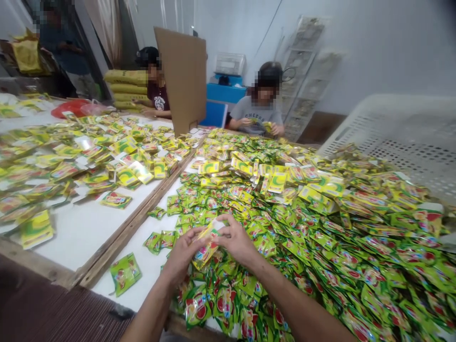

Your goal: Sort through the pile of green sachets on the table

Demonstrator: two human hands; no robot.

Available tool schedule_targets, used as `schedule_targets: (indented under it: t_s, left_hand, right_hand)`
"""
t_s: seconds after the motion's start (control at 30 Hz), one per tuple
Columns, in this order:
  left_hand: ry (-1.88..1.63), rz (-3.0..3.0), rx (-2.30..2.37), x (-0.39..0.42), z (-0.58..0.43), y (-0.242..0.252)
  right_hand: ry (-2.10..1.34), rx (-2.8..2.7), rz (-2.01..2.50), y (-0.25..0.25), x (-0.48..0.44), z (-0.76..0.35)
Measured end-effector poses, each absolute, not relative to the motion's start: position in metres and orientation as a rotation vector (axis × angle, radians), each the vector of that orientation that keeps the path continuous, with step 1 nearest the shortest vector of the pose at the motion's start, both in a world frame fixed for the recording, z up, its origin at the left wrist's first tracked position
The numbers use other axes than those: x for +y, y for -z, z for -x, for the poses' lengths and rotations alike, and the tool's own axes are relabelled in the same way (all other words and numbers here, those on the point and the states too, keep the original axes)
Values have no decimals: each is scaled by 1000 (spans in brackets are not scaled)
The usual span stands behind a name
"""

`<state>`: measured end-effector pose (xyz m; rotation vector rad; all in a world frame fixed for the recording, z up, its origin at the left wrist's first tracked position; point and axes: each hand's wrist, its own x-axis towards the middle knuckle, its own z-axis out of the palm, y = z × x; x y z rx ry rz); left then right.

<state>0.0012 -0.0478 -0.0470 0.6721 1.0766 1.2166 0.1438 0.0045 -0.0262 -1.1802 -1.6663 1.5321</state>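
Between my two hands is a small yellow card box (204,256) with a coloured print, tilted over the pile. My left hand (184,251) grips its left side, thumb across the near face. My right hand (235,240) pinches the upper right end, where a white flap shows. Whether anything is inside the box cannot be made out. Beneath and around both hands lie many green sachets (226,301) with a red fruit print. Beyond them sit flat yellow boxes (278,180) in a loose heap. One green sachet (125,274) lies apart at the left on the white tabletop (103,280).
A wooden rail (142,216) divides the table; more yellow boxes (124,173) are strewn left of it. A white perforated crate (399,128) leans at the right. An upright cardboard sheet (183,80) stands between two seated people (261,107) across the table. Another person (66,47) stands far left.
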Motion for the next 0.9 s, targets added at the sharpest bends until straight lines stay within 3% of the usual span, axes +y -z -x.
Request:
schedule_targets:
  t_s: [0.17, 0.3, 0.37, 0.43, 0.63, 0.9]
  left_hand:
    - [-1082, -896, 1332, -26, 48, 31]
    - [-1907, -698, 1686, 10, 107, -3]
    - [-2113, -655, 1824, 23, 117, -13]
    - [-1976, -790, 1910, 31, 105, -11]
    - [-953, -1601, 1962, 58, 16, 23]
    - [-762, -1681, 2128, 140, -57, 29]
  right_hand:
    - [-1454, -1674, 1053, 26, 22, -140]
    - [-930, -2006, 1394, 17, 66, -160]
    - [-711, -2147, 1606, 19, 94, -174]
    - [-667, -2235, 1673, 27, 117, -186]
    - [-601, -2407, 1690, 55, 136, -192]
    - [-473, -2146, 1733, 41, 106, -214]
